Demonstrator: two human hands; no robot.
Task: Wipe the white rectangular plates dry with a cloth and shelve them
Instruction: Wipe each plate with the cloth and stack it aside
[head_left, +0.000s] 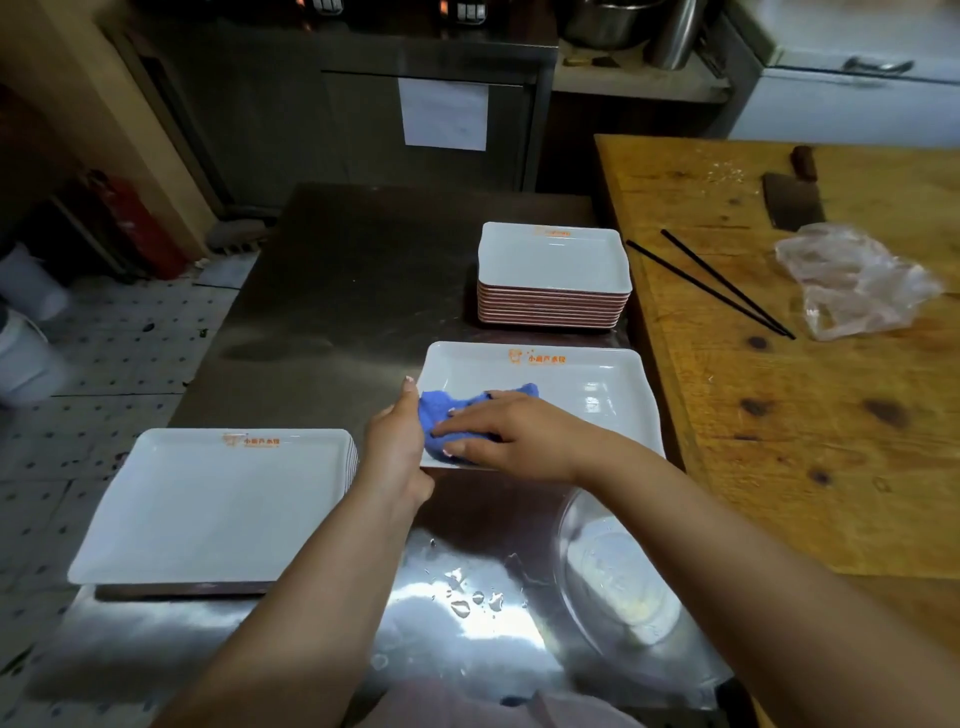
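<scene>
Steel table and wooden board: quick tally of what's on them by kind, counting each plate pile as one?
Plate piles or single plates: 3 (far stack, plate being wiped, near-left plate)
Blue cloth: 1
Clear bowl: 1
Black chopsticks: 2
Cleaver: 1
Plastic bag: 1
Total: 9

Both bare arms are reaching forward. The left hand is standing on its side with the thumb pointing up, fingers curling around an edge. The right hand is lying flat, palm down, with fingers spreading and pressing.
</scene>
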